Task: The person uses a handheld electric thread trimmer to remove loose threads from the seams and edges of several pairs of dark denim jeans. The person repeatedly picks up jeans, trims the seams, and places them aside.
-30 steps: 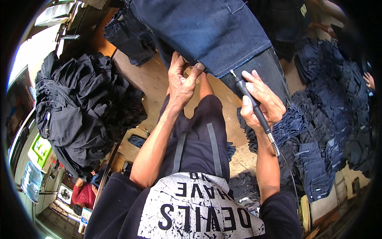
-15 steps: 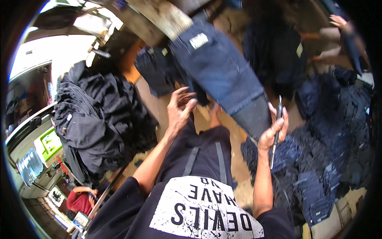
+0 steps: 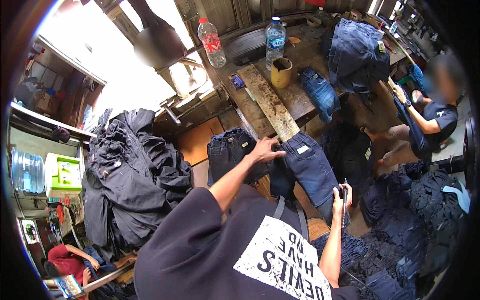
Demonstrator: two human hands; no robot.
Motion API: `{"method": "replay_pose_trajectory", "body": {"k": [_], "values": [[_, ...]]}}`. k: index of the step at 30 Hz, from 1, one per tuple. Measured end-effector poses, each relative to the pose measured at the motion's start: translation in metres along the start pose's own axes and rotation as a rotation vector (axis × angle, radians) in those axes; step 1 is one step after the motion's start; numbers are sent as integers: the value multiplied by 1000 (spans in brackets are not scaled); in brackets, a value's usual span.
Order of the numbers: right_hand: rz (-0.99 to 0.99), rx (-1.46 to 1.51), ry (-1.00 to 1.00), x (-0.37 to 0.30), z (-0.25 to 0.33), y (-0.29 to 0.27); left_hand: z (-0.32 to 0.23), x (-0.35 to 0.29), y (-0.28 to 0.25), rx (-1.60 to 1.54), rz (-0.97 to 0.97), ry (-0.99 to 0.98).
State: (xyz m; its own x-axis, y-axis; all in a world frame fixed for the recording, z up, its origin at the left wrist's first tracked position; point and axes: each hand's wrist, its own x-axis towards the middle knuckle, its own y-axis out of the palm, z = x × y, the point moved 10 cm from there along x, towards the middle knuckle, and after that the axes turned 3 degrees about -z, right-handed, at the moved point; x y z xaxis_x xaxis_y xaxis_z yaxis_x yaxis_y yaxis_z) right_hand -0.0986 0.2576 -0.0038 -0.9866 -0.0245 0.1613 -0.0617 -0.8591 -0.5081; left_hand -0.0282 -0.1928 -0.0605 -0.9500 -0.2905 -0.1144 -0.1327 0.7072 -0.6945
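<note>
Dark blue denim trousers [image 3: 312, 167] are drawn over the end of a long wooden board [image 3: 272, 102], with a pale label near the waistband. My left hand [image 3: 265, 150] reaches to the waistband's left edge, thumb and fingers apart; whether it touches the cloth I cannot tell. Lower down, my right hand [image 3: 341, 204] is closed around a slim, dark pen-like tool [image 3: 344, 215], its tip pointing up beside the trouser leg. A thin cord seems to trail below it. Left of the board hang black denim trousers [image 3: 230, 155], close to my left hand.
A wooden table [image 3: 245, 112] ahead bears plastic bottles [image 3: 275, 41], a yellow cup [image 3: 281, 73] and folded jeans [image 3: 320, 92]. Dark garments heap up at left [image 3: 135, 185] and right [image 3: 395, 220]. One co-worker [image 3: 432, 122] handles cloth at far right; another [image 3: 70, 265] sits lower left.
My view has lifted, bringing the table and bottles into sight. My left hand has come from beside the trousers to the waistband. The tool stays in my right hand.
</note>
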Motion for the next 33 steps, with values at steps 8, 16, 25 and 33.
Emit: {"method": "replay_pose_trajectory", "body": {"k": [8,16,25,33], "values": [[97,126,59,5,-64,-57,-109,-31,-1,-1,-131,579],[-225,-458,136,7,-201,-277,-309,-110,215,117,-194,614],[-94,-113,-86,-9,-62,-139,-270,-92,219,47,-87,41],[-97,-104,-69,-16,-36,-155,-238,-52,212,22,-317,140]]}}
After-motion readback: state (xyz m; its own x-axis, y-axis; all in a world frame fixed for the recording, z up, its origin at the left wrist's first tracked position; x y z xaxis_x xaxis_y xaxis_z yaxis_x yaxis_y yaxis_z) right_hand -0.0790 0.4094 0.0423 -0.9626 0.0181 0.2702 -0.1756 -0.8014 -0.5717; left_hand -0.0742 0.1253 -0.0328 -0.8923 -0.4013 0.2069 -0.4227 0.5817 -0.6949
